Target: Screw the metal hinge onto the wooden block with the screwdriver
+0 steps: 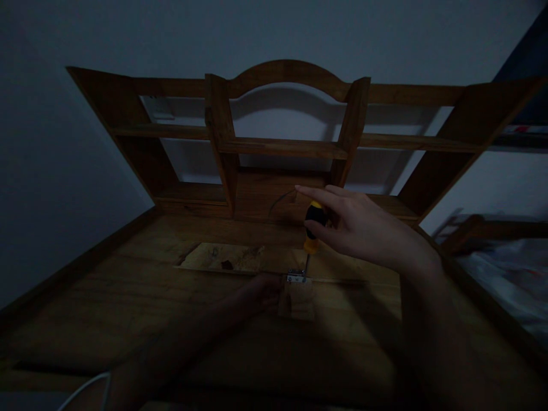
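Observation:
My right hand [353, 225] is wrapped round the black and yellow handle of a screwdriver [311, 245], its index finger stretched out past the handle. The screwdriver stands nearly upright, tip down on the right end of a small metal hinge [295, 278]. This hinge lies along the far edge of a small pale wooden block [303, 305] on the desk. In deep shadow, my left hand [266, 288] grips the block's left side near the hinge, its fingers curled and partly hidden.
A pale wooden strip [220, 258] with dark marks lies on the wooden desktop [141, 297], left of the hinge. Behind rises a wooden shelf unit [282, 148] against the wall. Clear plastic wrapping [509, 274] shows at the right. The scene is dim.

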Demonstrator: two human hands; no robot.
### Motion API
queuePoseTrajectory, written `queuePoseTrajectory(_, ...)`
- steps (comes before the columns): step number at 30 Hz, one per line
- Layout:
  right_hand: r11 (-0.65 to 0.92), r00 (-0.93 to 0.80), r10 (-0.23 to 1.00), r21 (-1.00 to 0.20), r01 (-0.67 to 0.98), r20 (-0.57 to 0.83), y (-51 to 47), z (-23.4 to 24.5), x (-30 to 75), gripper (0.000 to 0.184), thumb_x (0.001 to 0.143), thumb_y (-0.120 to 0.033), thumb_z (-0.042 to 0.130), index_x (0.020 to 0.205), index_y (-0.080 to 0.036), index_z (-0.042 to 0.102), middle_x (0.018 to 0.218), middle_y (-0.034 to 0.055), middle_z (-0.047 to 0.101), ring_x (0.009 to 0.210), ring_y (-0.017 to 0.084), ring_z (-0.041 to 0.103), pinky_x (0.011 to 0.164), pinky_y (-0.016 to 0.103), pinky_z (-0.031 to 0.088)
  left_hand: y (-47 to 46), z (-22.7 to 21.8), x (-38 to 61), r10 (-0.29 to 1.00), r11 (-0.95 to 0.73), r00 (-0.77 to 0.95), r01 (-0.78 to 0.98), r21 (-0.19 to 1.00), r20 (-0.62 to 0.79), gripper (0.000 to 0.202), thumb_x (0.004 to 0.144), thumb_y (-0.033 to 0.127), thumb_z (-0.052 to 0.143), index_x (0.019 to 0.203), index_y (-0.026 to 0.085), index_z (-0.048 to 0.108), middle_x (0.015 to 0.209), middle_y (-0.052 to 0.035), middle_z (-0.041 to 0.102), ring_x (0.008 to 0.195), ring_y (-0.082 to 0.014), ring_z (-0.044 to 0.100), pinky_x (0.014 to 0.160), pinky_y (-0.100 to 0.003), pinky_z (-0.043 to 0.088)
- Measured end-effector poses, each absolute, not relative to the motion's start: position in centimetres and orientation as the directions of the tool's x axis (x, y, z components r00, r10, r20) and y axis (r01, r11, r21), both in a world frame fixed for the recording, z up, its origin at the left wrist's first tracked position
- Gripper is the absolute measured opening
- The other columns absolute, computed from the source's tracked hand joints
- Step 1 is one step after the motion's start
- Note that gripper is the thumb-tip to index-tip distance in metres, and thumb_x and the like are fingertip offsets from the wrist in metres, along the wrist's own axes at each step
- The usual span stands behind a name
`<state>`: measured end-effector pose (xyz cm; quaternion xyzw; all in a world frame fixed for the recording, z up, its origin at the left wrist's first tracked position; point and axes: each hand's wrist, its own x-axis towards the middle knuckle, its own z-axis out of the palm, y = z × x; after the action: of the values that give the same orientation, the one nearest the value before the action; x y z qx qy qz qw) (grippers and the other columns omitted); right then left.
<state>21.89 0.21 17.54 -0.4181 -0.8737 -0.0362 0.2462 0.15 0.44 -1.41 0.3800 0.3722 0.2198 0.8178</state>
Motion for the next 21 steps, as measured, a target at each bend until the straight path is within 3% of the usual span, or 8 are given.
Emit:
queuePoseTrajectory(4, 0.688, -0.571, 0.694, -0.169, 0.706, 0.439, -0.12, 17.77, 22.09, 0.062, 0.088, -0.023, 0.059, 0.148, -0.023, 0.045, 0.125, 0.0097, 0.065, 0.1, 0.024, 0.065, 0.09, 0.039, 0.049, 0.55, -1.47, 0.11, 0.657, 0.603, 0.61, -0.073, 0.795, -0.442, 0.01, 0.072, 0.021, 0.059, 0.067, 0.013, 0.061, 0.046, 0.0055, 0.038, 0.041, -0.0061, 0.026, 0.046, -0.022, 0.024)
queuePoseTrajectory(8, 0.703, -0.581, 0.686, -0.194, 0.684, 0.438, -0.06, 17.62, 21.96, 0.053, 0.091, -0.025, 0.058, 0.144, -0.025, 0.049, 0.128, 0.0074, 0.066, 0.101, 0.023, 0.066, 0.091, 0.038, 0.05, 0.6, -1.48, 0.25, 0.649, 0.625, 0.604, -0.076, 0.777, -0.463, 0.01, 0.071, 0.021, 0.059, 0.069, 0.012, 0.063, 0.045, 0.0062, 0.037, 0.039, -0.0064, 0.025, 0.045, -0.023, 0.026)
queuePoseTrajectory(12, 0.688, -0.559, 0.692, -0.185, 0.702, 0.457, 0.22, 17.39, 21.66, 0.045, 0.092, -0.035, 0.061, 0.136, -0.025, 0.056, 0.122, 0.0069, 0.069, 0.103, 0.025, 0.067, 0.092, 0.039, 0.05, 0.51, -1.52, 0.26, 0.679, 0.626, 0.563, -0.111, 0.772, -0.471, 0.012, 0.07, 0.017, 0.06, 0.077, 0.01, 0.068, 0.064, -0.001, 0.059, 0.05, -0.0079, 0.046, 0.051, -0.021, 0.034)
queuePoseTrajectory(15, 0.669, -0.543, 0.708, -0.183, 0.72, 0.451, 0.21, 17.43, 21.56, 0.046, 0.09, -0.037, 0.063, 0.133, -0.025, 0.057, 0.117, 0.0074, 0.07, 0.103, 0.026, 0.067, 0.091, 0.04, 0.05, 0.39, -1.54, 0.12, 0.688, 0.628, 0.552, -0.129, 0.767, -0.471, 0.012, 0.07, 0.016, 0.062, 0.079, 0.01, 0.068, 0.076, -0.0038, 0.066, 0.062, -0.0108, 0.057, 0.06, -0.022, 0.042)
queuePoseTrajectory(21, 0.697, -0.58, 0.694, -0.197, 0.689, 0.426, -0.38, 17.82, 21.62, 0.046, 0.089, -0.025, 0.06, 0.134, -0.024, 0.057, 0.12, 0.0058, 0.069, 0.098, 0.022, 0.067, 0.088, 0.035, 0.049, 0.31, -1.6, -0.02, 0.676, 0.644, 0.553, -0.123, 0.755, -0.487, 0.013, 0.073, 0.018, 0.06, 0.081, 0.011, 0.067, 0.071, -0.0018, 0.063, 0.054, -0.0092, 0.052, 0.052, -0.022, 0.036)
